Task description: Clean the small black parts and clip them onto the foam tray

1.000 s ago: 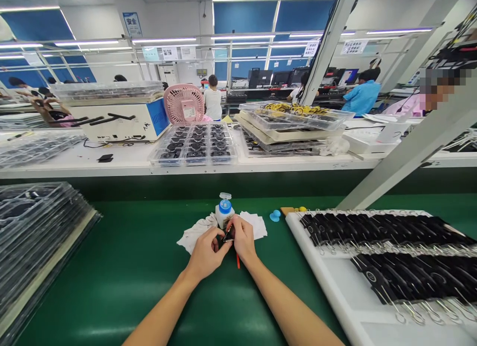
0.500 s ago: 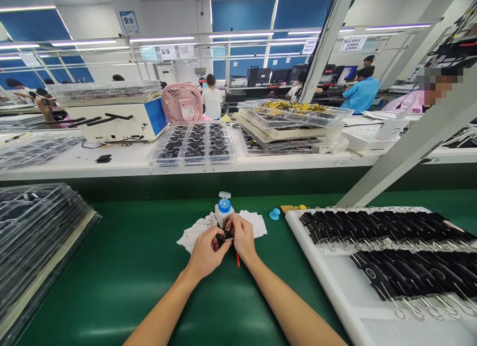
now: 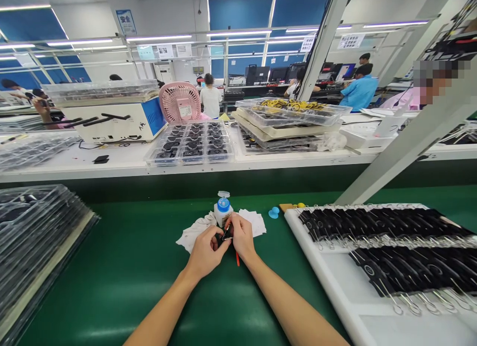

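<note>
Both hands meet over the green desk (image 3: 122, 266): the left hand (image 3: 204, 254) has its fingers curled around a small black part (image 3: 220, 236), while the right hand (image 3: 242, 235) pinches a thin orange-handled tool (image 3: 237, 257) against it. Just beyond them a white bottle with a blue cap (image 3: 222, 212) stands on white cloths (image 3: 194, 232). Farther right lies a white tray of black straps (image 3: 372, 236).

One camera sits on the person's head. It looks forward and down at the green table (image 3: 130, 266). The two hands (image 3: 223, 239) are near, in the middle. Other work tables are far away.
</note>
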Motion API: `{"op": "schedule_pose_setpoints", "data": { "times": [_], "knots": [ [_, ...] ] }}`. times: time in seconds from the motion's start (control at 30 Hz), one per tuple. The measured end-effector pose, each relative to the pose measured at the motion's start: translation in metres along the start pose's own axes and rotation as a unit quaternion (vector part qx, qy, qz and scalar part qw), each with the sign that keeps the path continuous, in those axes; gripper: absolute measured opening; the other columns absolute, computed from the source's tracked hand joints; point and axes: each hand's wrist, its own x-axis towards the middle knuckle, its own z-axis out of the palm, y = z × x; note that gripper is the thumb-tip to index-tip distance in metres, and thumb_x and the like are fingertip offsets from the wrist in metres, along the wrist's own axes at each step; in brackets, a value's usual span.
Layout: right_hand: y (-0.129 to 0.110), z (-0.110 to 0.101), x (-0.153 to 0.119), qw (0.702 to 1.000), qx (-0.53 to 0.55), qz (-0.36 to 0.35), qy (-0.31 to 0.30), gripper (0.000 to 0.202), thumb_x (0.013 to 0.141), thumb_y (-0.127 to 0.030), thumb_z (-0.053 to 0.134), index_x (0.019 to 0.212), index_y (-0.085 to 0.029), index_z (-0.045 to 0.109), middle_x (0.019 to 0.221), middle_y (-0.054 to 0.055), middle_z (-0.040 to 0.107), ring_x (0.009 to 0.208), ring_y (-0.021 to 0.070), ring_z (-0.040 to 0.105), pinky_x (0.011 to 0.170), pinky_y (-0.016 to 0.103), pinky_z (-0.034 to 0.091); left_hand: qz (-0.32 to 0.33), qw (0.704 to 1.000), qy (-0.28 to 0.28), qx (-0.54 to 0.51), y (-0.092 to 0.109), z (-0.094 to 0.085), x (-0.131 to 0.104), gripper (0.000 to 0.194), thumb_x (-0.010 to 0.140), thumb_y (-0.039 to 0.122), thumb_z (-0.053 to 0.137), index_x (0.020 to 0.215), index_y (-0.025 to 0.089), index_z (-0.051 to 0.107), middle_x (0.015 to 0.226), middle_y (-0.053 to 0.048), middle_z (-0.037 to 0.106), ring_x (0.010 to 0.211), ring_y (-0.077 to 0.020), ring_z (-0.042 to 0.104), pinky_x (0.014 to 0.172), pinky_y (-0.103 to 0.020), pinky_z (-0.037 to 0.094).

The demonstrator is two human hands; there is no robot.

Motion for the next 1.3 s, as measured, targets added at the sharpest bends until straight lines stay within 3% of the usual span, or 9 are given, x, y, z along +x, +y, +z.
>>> {"op": "schedule_pose_setpoints", "data": {
  "times": [1.3],
  "knots": [
    [0.0026, -0.0003, 0.0005, 1.000, -0.005, 0.000, 0.002, 0.060, 0.100, -0.062, 0.044, 0.062, -0.019, 0.060, 0.060, 0.003, 0.053, 0.062, 0.0206, 0.054, 0.062, 0.030, 0.039, -0.003, 1.000, -0.004, 0.001, -0.0006, 0.0002, 0.0002, 0.017, 0.089, 0.037, 0.065, 0.090, 0.020, 0.061, 0.076, 0.001, 0.056, 0.060, -0.0116, 0.047, 0.057, -0.025, 0.040]
  ]
}}
